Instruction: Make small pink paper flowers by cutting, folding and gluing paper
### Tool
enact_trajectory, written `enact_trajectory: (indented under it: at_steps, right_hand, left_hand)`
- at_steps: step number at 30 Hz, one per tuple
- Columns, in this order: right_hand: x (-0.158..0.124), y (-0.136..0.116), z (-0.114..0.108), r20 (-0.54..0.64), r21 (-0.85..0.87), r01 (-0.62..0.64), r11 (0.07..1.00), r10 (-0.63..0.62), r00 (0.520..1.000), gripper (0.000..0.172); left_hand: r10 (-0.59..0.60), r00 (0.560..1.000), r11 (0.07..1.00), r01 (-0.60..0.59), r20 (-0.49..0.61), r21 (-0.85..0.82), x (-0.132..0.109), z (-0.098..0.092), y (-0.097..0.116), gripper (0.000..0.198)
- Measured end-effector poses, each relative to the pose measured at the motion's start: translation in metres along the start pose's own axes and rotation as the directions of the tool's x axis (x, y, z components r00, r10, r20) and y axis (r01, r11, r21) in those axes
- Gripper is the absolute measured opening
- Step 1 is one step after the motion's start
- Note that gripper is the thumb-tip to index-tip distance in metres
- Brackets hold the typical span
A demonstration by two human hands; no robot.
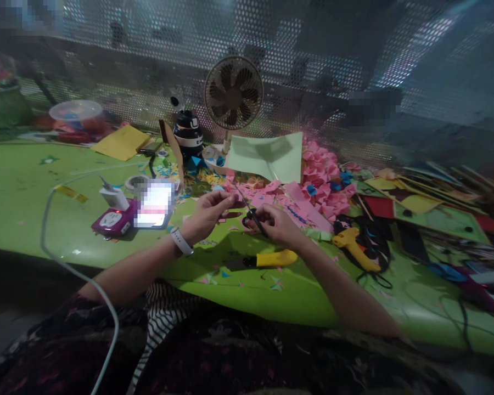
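Note:
My right hand (276, 224) grips small black-handled scissors (252, 213) whose blades point up and left toward my left hand. My left hand (209, 211), with a white watch band at the wrist, pinches a small pink paper piece (230, 195) at its fingertips. Both hands hover over the green table (33, 192), just in front of a heap of pink folded paper flowers (319, 175). A yellow-handled tool (276, 258) lies on the table right below my right hand.
A yellow glue gun (355, 247) lies to the right. A phone (154, 206) on a purple power strip (112, 222), a white cable (53, 247), a tape roll (136, 182), a black bottle (188, 136), a small fan (233, 93) and a pale green sheet (271, 156) stand behind. Coloured paper sheets (428, 206) pile at right.

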State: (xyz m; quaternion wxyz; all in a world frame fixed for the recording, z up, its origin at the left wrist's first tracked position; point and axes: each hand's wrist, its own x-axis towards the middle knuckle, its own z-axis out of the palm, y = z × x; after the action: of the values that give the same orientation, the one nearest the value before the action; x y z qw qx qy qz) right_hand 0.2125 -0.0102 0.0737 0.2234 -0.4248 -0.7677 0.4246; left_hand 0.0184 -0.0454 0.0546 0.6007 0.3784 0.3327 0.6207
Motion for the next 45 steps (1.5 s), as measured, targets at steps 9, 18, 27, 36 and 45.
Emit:
enact_trajectory:
  at_steps: [9,18,27,36,45]
  right_hand:
    - [0.000,-0.005,0.000,0.003,0.025,-0.023,0.999,0.023,1.000,0.056]
    - [0.000,-0.004,0.000,0.017,0.044,-0.020,0.999,0.019,1.000,0.057]
    - [0.000,-0.004,0.000,0.012,0.042,-0.005,0.999,0.005,1.000,0.058]
    - [0.000,-0.006,-0.002,-0.048,0.155,0.003,0.988,0.005,0.999,0.058]
    - [0.004,0.006,-0.003,-0.108,0.097,0.010,0.995,0.001,0.994,0.055]
  left_hand:
    - [0.001,0.997,1.000,-0.003,-0.076,-0.023,0.006,-0.006,-0.006,0.027]
    - [0.022,0.996,0.999,-0.024,-0.089,-0.030,0.008,-0.010,-0.007,0.021]
    - [0.045,0.996,0.998,-0.047,-0.072,-0.028,0.009,-0.009,-0.005,0.025]
    - [-0.022,0.994,1.000,0.020,-0.106,-0.017,0.011,-0.010,-0.003,0.029]
    - [-0.062,0.982,0.986,0.032,-0.181,-0.161,0.018,-0.010,-0.006,0.020]
